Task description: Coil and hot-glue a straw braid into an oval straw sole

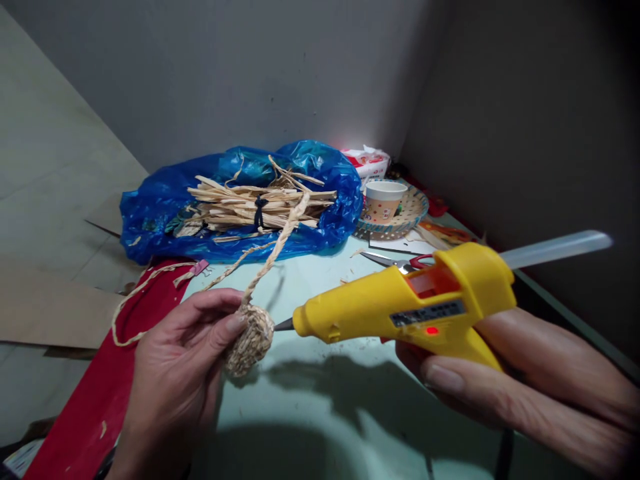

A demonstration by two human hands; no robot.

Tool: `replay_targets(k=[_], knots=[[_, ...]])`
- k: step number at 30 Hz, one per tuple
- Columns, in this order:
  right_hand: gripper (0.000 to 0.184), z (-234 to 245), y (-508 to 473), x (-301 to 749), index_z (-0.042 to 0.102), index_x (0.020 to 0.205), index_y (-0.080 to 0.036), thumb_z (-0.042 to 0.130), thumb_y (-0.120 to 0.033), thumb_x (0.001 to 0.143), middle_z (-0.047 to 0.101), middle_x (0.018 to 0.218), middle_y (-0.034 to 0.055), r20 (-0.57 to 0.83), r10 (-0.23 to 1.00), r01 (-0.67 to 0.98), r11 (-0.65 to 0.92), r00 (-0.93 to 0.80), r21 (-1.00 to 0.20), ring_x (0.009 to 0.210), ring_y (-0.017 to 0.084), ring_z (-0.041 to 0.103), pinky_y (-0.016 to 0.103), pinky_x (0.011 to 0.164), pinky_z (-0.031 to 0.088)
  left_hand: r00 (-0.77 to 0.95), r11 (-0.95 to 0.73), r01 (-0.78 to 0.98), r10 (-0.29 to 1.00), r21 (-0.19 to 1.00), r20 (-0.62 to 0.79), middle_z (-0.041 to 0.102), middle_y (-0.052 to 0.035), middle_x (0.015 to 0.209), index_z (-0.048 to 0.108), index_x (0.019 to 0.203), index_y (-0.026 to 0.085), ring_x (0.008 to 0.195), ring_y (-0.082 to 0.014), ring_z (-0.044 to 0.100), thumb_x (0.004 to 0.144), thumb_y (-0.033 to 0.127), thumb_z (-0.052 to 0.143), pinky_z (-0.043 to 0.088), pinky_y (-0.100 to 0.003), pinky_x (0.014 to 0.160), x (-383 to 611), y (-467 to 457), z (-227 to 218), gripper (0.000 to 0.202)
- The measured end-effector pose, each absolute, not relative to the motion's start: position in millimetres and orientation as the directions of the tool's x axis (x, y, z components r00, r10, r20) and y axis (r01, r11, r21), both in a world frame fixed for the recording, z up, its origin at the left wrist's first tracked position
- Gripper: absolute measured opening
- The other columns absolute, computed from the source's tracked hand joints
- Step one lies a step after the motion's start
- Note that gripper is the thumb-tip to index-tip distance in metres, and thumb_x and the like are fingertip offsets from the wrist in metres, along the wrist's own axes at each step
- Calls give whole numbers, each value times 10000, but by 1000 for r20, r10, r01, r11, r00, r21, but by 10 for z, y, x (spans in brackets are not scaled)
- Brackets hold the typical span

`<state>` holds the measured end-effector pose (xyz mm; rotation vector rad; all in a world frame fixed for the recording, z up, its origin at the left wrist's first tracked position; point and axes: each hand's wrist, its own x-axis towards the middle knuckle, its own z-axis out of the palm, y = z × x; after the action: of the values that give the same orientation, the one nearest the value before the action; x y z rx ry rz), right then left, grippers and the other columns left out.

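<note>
My left hand (183,363) is closed around a small coiled disc of braided straw (250,340), pinched between thumb and fingers. A loose braided tail (280,243) runs up from the coil toward the back. My right hand (505,383) grips a yellow hot glue gun (415,303). Its metal nozzle (284,325) points left and almost touches the coil's edge. A red light glows on the gun's side, and a clear glue stick (555,248) pokes out of its back.
A blue plastic bag (330,193) at the back holds a tied bundle of straw strips (255,207). A paper cup (384,200) sits in a woven tray (413,213) at the right. Scissors (395,261) lie behind the gun. A red sheet (100,393) covers the table's left edge.
</note>
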<state>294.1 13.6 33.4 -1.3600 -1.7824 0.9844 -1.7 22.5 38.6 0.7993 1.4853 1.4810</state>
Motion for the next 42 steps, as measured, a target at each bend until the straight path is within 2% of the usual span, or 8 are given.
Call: replay_targets(k=[6, 11, 15, 18, 21, 27, 37, 42], knots=[[285, 470, 125, 2923, 724, 1138, -362, 743, -377, 855, 760, 1066, -35, 50, 935, 433, 210, -351, -877, 882, 222, 712, 188, 675, 623, -450, 74, -145, 883, 987, -132, 771, 35, 682, 781, 741, 217, 598, -112, 717, 492, 218, 965, 595, -117, 564, 32, 234, 414, 309], [279, 483, 98, 2917, 684, 1183, -384, 694, -369, 905, 753, 1110, -37, -22, 933, 469, 161, -360, -869, 954, 229, 700, 187, 726, 615, -430, 60, -144, 895, 988, -118, 786, 21, 697, 784, 760, 217, 603, -130, 735, 497, 260, 964, 611, -142, 576, 42, 250, 391, 322], [267, 485, 62, 2916, 683, 1176, -404, 676, -408, 909, 754, 1127, -24, -27, 942, 485, 148, -336, -862, 939, 251, 705, 216, 658, 637, -445, 56, -154, 887, 986, -120, 771, 43, 649, 782, 729, 227, 571, -111, 723, 460, 252, 980, 593, -106, 559, 45, 249, 398, 335], [235, 516, 60, 2914, 701, 1134, -405, 684, -408, 900, 760, 1103, -18, -16, 932, 470, 167, -361, -867, 847, 237, 716, 215, 585, 635, -432, 69, -155, 892, 985, -131, 777, 31, 665, 783, 730, 223, 583, -131, 728, 466, 274, 981, 602, -129, 550, 40, 255, 404, 334], [246, 555, 99, 2891, 701, 1144, -405, 680, -407, 898, 759, 1108, -13, -12, 916, 464, 191, -401, -865, 889, 246, 720, 216, 621, 645, -433, 71, -157, 891, 985, -133, 785, 15, 690, 784, 747, 213, 603, -135, 731, 482, 278, 976, 602, -133, 568, 38, 259, 407, 334], [310, 559, 197, 2828, 709, 1181, -430, 711, -393, 874, 764, 1058, -20, 98, 920, 439, 273, -379, -856, 913, 261, 723, 245, 750, 654, -421, 69, -175, 896, 982, -138, 788, -1, 719, 784, 783, 202, 632, -145, 742, 540, 251, 956, 608, -158, 597, 50, 252, 417, 302], [291, 599, 201, 2796, 749, 1127, -411, 728, -432, 837, 762, 956, 1, 118, 922, 439, 284, -368, -852, 850, 278, 709, 304, 726, 635, -410, 77, -165, 902, 983, -139, 783, 23, 695, 796, 756, 225, 616, -120, 726, 505, 289, 977, 586, -112, 582, 70, 286, 429, 316], [339, 633, 414, 2561, 765, 1104, -334, 680, -532, 841, 752, 872, 39, 62, 910, 294, 196, -410, -936, 907, 312, 700, 339, 688, 617, -417, 91, -168, 896, 981, -155, 781, 13, 731, 790, 787, 232, 651, -132, 721, 528, 312, 968, 591, -130, 600, 74, 286, 423, 324]])
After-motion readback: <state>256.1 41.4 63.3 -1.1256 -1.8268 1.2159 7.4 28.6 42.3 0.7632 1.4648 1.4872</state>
